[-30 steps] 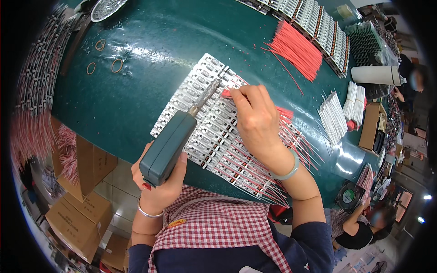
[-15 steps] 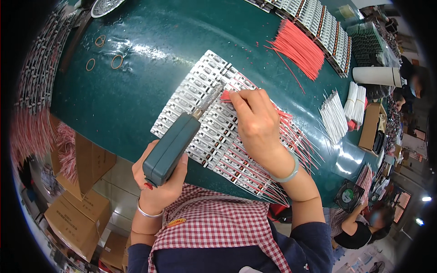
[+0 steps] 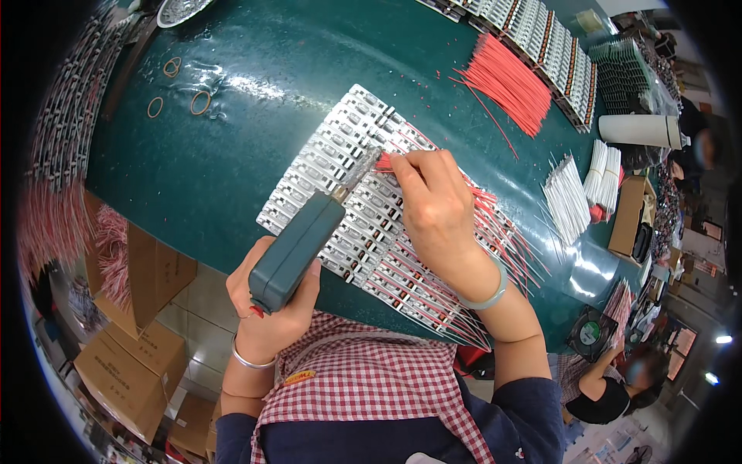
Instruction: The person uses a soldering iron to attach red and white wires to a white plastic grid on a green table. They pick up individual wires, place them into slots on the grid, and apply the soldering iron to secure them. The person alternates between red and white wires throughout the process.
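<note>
My left hand (image 3: pixel 272 329) is wrapped round a dark green soldering gun (image 3: pixel 297 249). Its metal tip reaches up and right over rows of white slotted parts (image 3: pixel 313 166) laid side by side on the table. At the tip, my right hand (image 3: pixel 437 207) pinches the end of a red wire or a small bunch of them (image 3: pixel 384 162); how many I cannot tell. Red and white wires (image 3: pixel 495 232) fan out from the rows under and beyond my right wrist. The exact contact between tip and part is too small to make out.
On the green table (image 3: pixel 224 170) lie rubber bands (image 3: pixel 201 103), a pile of red wires (image 3: pixel 510 85) and white wire bundles (image 3: pixel 568 197). More part rows (image 3: pixel 533 46) stand at the far right, near a white bottle (image 3: pixel 640 130). Cardboard boxes (image 3: pixel 131 371) are lower left; another person (image 3: pixel 610 387) sits lower right.
The soldering gun and my left hand have shifted slightly to the right. My right hand stays nearly in place, still pinching the red wire ends.
</note>
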Motion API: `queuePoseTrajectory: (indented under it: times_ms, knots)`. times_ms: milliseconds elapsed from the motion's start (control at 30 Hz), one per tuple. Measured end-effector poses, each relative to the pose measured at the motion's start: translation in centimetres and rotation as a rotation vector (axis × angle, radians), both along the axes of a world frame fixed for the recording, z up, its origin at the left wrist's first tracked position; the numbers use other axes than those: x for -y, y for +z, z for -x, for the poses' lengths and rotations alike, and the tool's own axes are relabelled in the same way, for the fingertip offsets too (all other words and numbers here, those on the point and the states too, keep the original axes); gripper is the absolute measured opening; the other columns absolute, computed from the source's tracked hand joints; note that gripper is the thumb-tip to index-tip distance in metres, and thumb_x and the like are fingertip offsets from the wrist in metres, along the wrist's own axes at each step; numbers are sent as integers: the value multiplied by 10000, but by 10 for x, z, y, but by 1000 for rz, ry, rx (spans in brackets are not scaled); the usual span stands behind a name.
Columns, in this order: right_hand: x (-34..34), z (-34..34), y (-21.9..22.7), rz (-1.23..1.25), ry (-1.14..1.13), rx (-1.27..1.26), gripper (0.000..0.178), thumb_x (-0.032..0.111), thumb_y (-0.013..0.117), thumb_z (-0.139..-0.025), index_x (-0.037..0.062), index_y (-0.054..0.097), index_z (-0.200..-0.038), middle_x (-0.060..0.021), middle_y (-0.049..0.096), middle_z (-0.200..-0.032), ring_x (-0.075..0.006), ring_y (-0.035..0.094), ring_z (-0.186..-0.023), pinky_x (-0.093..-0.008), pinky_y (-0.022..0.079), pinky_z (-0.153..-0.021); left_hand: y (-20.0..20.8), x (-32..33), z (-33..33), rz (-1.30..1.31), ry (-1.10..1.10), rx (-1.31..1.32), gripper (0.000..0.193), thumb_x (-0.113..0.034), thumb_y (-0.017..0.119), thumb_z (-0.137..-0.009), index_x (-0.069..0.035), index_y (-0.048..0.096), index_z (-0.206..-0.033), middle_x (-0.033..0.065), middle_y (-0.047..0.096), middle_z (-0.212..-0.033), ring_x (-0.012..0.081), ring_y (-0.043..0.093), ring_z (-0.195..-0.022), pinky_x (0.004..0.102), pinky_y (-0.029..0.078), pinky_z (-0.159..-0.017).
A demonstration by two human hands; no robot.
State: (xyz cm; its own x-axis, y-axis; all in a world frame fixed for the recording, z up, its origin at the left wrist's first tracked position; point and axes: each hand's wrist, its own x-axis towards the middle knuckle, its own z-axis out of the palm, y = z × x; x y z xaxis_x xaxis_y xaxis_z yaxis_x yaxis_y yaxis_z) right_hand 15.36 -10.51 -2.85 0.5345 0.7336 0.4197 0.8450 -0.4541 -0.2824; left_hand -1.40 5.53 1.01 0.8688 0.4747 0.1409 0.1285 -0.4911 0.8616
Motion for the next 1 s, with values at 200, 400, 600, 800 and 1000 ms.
queuePoseTrajectory:
  times_ms: [200, 400, 600, 800, 1000]
  knots:
    - [-1, 1, 1, 8, -4, -1, 292, -28, 649, -738, -83, 654, -1025, -135, 583, -932, -275, 573, -842, -365, 509, -668, -1, -1, 6, 5, 29, 27, 155, 58, 720, -731, 68, 696, -884, 136, 676, -845, 199, 640, -647, 268, 502, -603]
    - [-2, 1, 0, 2, -14, 10, 279, -26, 646, -737, -75, 650, -1011, -135, 582, -924, -276, 571, -835, -369, 507, -675, 5, 0, 7, 42, 47, 9, 185, 61, 722, -735, 84, 705, -917, 161, 702, -880, 220, 671, -694, 281, 529, -649]
    - [0, 2, -1, -59, 1, 44, 306, -23, 649, -721, -70, 648, -1023, -138, 601, -948, -275, 573, -832, -371, 500, -672, 4, -3, 10, 24, 51, 36, 196, 61, 728, -744, 91, 703, -936, 163, 709, -896, 215, 680, -714, 281, 534, -661]
    - [-2, 9, 1, -75, 30, 4, 344, -33, 649, -710, -74, 652, -1051, -132, 598, -940, -271, 566, -821, -360, 491, -643, 1, -4, 15, 59, 50, 32, 185, 60, 728, -747, 84, 703, -929, 155, 702, -893, 203, 674, -700, 273, 523, -631]
    - [-3, 10, -1, -50, 28, -7, 349, -41, 646, -703, -84, 650, -1050, -132, 588, -921, -273, 560, -814, -365, 487, -631, 2, -4, 15, 67, 33, 10, 169, 61, 729, -745, 70, 702, -912, 137, 692, -894, 173, 655, -676, 264, 506, -604]
